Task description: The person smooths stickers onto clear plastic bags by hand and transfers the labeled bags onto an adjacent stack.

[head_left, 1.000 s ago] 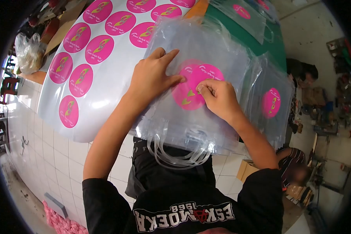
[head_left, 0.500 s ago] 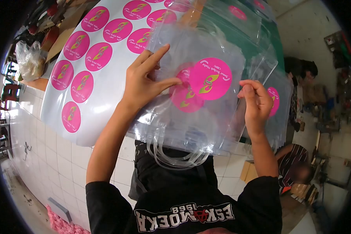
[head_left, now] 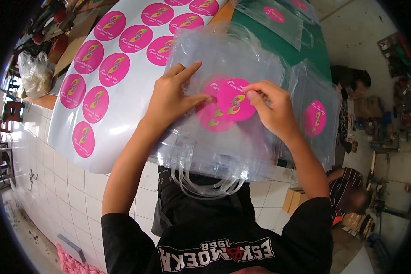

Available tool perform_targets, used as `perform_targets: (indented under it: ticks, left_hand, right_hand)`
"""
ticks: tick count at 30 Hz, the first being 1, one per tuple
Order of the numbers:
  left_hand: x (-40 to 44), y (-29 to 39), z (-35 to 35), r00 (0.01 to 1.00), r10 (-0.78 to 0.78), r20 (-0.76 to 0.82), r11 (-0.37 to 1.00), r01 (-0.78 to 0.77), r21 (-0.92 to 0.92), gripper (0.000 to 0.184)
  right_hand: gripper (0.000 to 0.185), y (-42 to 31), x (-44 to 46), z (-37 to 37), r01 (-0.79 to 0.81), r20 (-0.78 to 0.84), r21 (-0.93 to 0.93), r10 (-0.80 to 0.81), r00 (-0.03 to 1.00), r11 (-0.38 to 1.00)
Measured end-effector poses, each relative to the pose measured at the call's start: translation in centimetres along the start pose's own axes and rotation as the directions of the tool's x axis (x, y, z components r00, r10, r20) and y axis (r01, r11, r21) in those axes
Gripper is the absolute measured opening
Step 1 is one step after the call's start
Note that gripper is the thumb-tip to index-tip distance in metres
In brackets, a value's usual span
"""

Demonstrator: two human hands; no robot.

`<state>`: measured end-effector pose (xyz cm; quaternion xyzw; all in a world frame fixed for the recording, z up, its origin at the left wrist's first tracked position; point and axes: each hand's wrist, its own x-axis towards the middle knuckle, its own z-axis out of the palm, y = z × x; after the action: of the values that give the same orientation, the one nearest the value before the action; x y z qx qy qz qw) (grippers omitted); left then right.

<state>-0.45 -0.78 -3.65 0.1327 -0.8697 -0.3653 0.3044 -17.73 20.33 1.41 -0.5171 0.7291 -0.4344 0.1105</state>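
The round pink sticker with a yellow-green motif (head_left: 247, 110) lay over clear plastic bags (head_left: 260, 59), overlapping another pink disc (head_left: 208, 113). The right hand (head_left: 276, 109), moments earlier apart from it, had returned to its edge, fingertips close together; whether they gripped was unclear. The left hand (head_left: 168, 98) spread open, thumb over the disc's edge.

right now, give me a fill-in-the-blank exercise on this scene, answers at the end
The round stickers on the white sheet are ____. Of the two hands, the ____ one is nearer that sheet. The table cover beneath the upper-right clear bags is ____. The T-shirt is ____.
Missing words: pink; left; green; black
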Motion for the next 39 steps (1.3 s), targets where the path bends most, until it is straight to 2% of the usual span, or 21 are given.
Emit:
perform_targets:
  ticks: [6, 10, 14, 17, 20, 22, 23, 25, 28, 32, 34, 35, 39]
  left_hand:
    - [0.4, 0.2, 0.2, 0.995, -0.077, 0.065, 0.990, 0.069, 0.124, 0.082]
    - [0.5, -0.1, 0.2, 0.995, -0.071, 0.068, 0.992, 0.063, 0.105, 0.081]
    - [0.6, 0.0, 0.2, 0.992, -0.089, 0.087, 0.990, 0.078, 0.122, 0.080]
    - [0.5, -0.1, 0.3, 0.993, -0.080, 0.086, 0.990, 0.068, 0.125, 0.079]
    - [0.6, 0.1, 0.3, 0.992, -0.085, 0.090, 0.989, 0.073, 0.128, 0.079]
    - [0.5, 0.1, 0.1, 0.991, -0.100, 0.092, 0.987, 0.087, 0.136, 0.080]
    - [0.5, 0.1, 0.1, 0.991, -0.094, 0.090, 0.988, 0.082, 0.129, 0.080]
    - [0.4, 0.0, 0.2, 0.992, -0.087, 0.094, 0.990, 0.075, 0.120, 0.080]
    - [0.5, 0.0, 0.4, 0.992, -0.093, 0.091, 0.989, 0.081, 0.126, 0.080]
    - [0.6, 0.1, 0.4, 0.991, -0.103, 0.091, 0.986, 0.090, 0.137, 0.079]
    - [0.5, -0.1, 0.2, 0.992, -0.097, 0.086, 0.985, 0.083, 0.153, 0.077]
    - [0.5, -0.2, 0.2, 0.991, -0.098, 0.087, 0.986, 0.084, 0.146, 0.077]
    - [0.5, 0.3, 0.4, 0.990, -0.109, 0.085, 0.986, 0.097, 0.136, 0.077]
  right_hand:
    - [0.011, 1.9, 1.8, 1.0, 0.123, 0.196, -0.142, -0.094, 0.976, 0.982]
    - [0.011, 2.4, 1.6, 1.5, 0.168, 0.274, -0.156, -0.121, 0.954, 0.973]
    - [0.012, 2.2, 1.6, 2.4, 0.148, 0.288, -0.252, -0.072, 0.955, 0.956]
    - [0.011, 2.4, 1.6, 2.9, 0.131, 0.224, -0.322, -0.059, 0.973, 0.938]
    - [0.011, 2.9, 2.3, 2.6, 0.093, 0.182, -0.252, -0.047, 0.982, 0.963]
    - [0.012, 2.8, 2.8, 1.8, -0.018, 0.218, -0.105, 0.041, 0.975, 0.994]
    - [0.012, 2.8, 2.7, 2.0, -0.014, 0.223, -0.100, 0.036, 0.974, 0.995]
    - [0.014, 2.7, 2.1, 2.3, 0.082, 0.262, -0.235, -0.018, 0.965, 0.969]
    - [0.014, 2.6, 1.8, 2.8, 0.071, 0.209, -0.316, -0.004, 0.978, 0.946]
    - [0.015, 3.1, 2.4, 2.7, 0.030, 0.138, -0.236, 0.003, 0.990, 0.971]
    - [0.016, 2.4, 2.6, 2.1, 0.018, 0.309, -0.264, 0.067, 0.949, 0.964]
    - [0.016, 2.4, 2.6, 2.4, 0.021, 0.313, -0.262, 0.064, 0.948, 0.965]
    - [0.017, 2.6, 2.1, 3.1, 0.021, 0.211, -0.287, 0.042, 0.977, 0.958]
